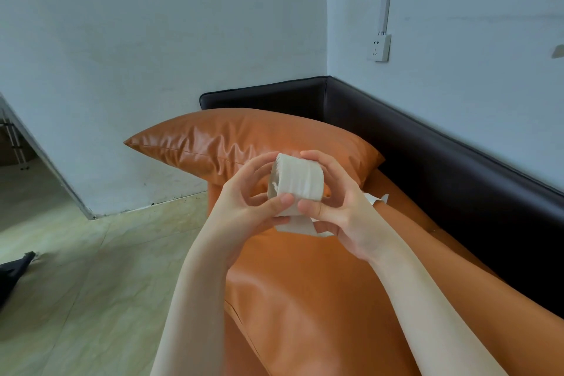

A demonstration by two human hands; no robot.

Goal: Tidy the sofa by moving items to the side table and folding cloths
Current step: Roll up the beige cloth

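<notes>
A white roll of tissue paper is held in the air above the orange sofa seat. My left hand grips its left end, thumb on the front. My right hand curls round its right end, thumb pressing the loose sheet. A torn strip of paper hangs from the roll under both thumbs, and another piece shows behind my right wrist.
An orange leather pillow lies at the sofa's far end against the black backrest. Tiled floor spreads to the left, with a dark object at the left edge. A wall socket sits above the backrest.
</notes>
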